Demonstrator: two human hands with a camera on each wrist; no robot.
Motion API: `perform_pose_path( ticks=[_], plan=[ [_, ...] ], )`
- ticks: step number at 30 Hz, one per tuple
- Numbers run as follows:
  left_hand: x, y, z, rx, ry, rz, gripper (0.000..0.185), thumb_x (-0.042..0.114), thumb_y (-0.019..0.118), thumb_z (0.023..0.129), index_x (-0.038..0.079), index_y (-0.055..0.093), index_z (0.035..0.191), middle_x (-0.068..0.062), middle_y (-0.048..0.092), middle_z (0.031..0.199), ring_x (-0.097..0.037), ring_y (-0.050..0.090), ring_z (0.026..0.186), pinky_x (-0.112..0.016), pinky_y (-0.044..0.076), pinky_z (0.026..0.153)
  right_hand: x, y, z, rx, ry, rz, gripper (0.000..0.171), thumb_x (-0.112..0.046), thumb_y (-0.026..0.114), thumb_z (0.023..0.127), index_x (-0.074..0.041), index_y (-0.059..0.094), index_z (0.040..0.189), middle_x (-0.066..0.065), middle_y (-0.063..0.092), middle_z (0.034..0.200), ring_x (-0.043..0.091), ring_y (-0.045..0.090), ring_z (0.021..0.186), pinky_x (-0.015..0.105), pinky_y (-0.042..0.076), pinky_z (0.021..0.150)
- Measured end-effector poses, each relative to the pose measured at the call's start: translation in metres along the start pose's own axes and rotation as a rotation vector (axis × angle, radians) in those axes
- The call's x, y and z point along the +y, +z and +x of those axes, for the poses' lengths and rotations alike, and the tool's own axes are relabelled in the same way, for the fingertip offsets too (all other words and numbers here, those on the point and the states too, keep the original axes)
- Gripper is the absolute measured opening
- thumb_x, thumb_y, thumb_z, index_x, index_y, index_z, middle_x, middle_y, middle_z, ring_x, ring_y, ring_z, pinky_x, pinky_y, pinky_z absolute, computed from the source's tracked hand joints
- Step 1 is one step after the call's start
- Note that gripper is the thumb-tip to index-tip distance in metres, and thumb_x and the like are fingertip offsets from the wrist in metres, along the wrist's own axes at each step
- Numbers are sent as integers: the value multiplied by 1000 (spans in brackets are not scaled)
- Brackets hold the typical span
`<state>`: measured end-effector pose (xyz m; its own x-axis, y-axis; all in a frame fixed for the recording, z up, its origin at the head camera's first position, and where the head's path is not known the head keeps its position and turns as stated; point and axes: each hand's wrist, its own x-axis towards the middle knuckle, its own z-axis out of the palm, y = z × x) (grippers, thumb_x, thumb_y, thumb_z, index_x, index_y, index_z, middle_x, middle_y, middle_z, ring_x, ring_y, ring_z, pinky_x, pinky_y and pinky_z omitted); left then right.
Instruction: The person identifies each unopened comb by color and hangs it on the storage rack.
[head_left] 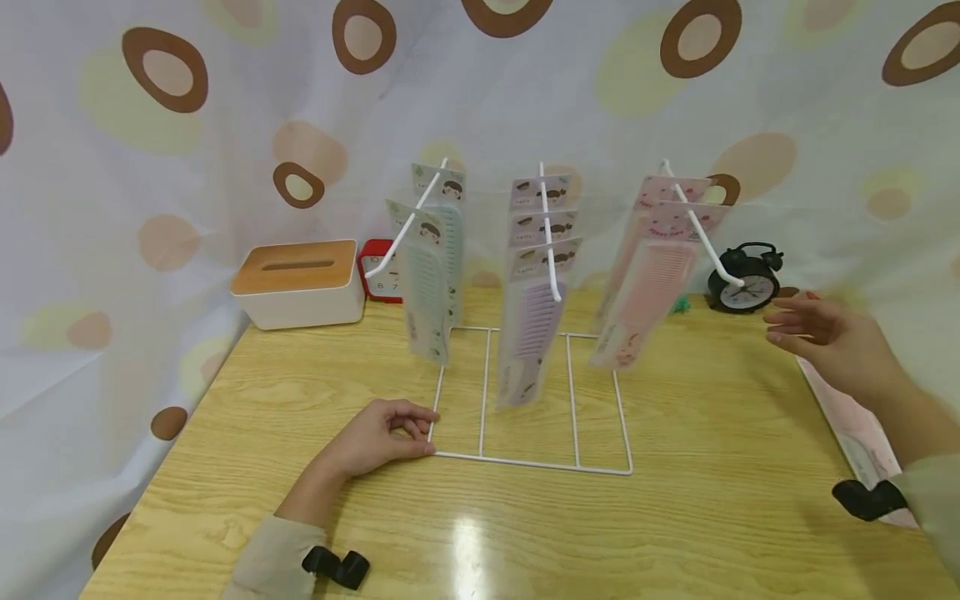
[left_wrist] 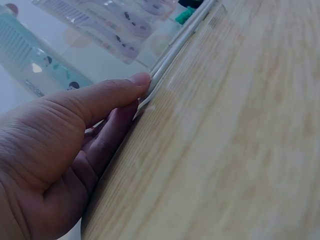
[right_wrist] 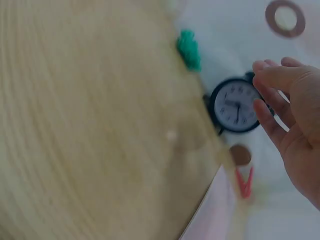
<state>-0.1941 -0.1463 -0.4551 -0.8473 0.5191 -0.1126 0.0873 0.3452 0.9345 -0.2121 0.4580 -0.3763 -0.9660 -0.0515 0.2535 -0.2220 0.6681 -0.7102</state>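
Wood-grain yellow tabletop [head_left: 712, 517] fills your head view, backed by a white curtain with brown rings [head_left: 150, 167]; your left hand [head_left: 378, 437] pinches the white wire rack's [head_left: 528, 461] front corner. Left wrist view: fingertips [left_wrist: 140, 80] press that wire. Right wrist view: your right hand [right_wrist: 292, 120] hovers relaxed, holding nothing, near the black alarm clock [right_wrist: 235, 110].
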Motion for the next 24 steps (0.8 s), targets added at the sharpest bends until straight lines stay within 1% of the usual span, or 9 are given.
perform_pose_path(
  ticks=[6,9,11,15,18,19,20,22,24],
  plan=[
    [0,1,1,3,3,24,43,20,82,84,5,69,122,-7,70,98,-16,65,87,-23,53,77,38,-4,-15,20,-7,8,51,6,66,92,-16,56,137,-38,61,101,-19,61,87,2,47,72],
    [-1,0,2,6,3,30,43,21,82,84,5,69,122,-7,70,98,-16,65,88,-23,53,77,53,-6,-21,20,-29,42,54,13,63,90,-13,57,137,-36,62,103,-17,62,88,3,48,72],
    [0,0,2,8,-1,27,43,21,83,84,6,70,122,-7,70,98,-16,65,88,-23,53,77,61,-5,-25,26,-25,8,49,14,62,90,-4,57,135,-38,59,103,-19,61,87,3,48,72],
    [1,0,1,5,-5,22,43,19,82,84,4,69,122,-7,71,97,-16,65,87,-23,53,76,74,-4,-31,50,33,-103,40,2,63,95,10,52,133,-44,51,101,-26,52,87,0,45,70],
    [2,0,0,1,-11,14,43,17,82,84,4,69,122,-8,71,97,-15,65,87,-23,53,76,82,-3,-35,78,71,-201,47,-12,67,96,8,52,136,-48,46,100,-31,43,94,-3,37,77],
    [2,0,0,1,-12,12,43,17,82,84,3,69,122,-8,71,97,-15,65,87,-23,53,76,83,-3,-36,81,86,-242,49,-18,68,96,5,53,137,-47,45,104,-25,47,103,1,39,86],
    [2,0,-1,0,-12,10,43,17,82,84,3,68,122,-8,71,97,-15,65,87,-23,53,76,84,-3,-36,85,97,-276,51,-21,68,96,3,53,138,-40,54,110,-15,51,111,8,41,93],
    [3,0,0,2,-16,5,42,17,82,84,4,69,122,-8,71,97,-16,65,87,-22,53,76,85,-3,-37,87,120,-353,55,-26,71,94,-1,54,140,-16,66,123,10,55,116,18,41,89],
    [2,0,0,3,-14,4,42,17,82,84,4,69,122,-8,71,97,-16,64,88,-22,53,76,85,-5,-36,69,138,-409,60,-30,71,94,-2,51,143,15,64,134,35,50,110,28,39,79]
  ],
)
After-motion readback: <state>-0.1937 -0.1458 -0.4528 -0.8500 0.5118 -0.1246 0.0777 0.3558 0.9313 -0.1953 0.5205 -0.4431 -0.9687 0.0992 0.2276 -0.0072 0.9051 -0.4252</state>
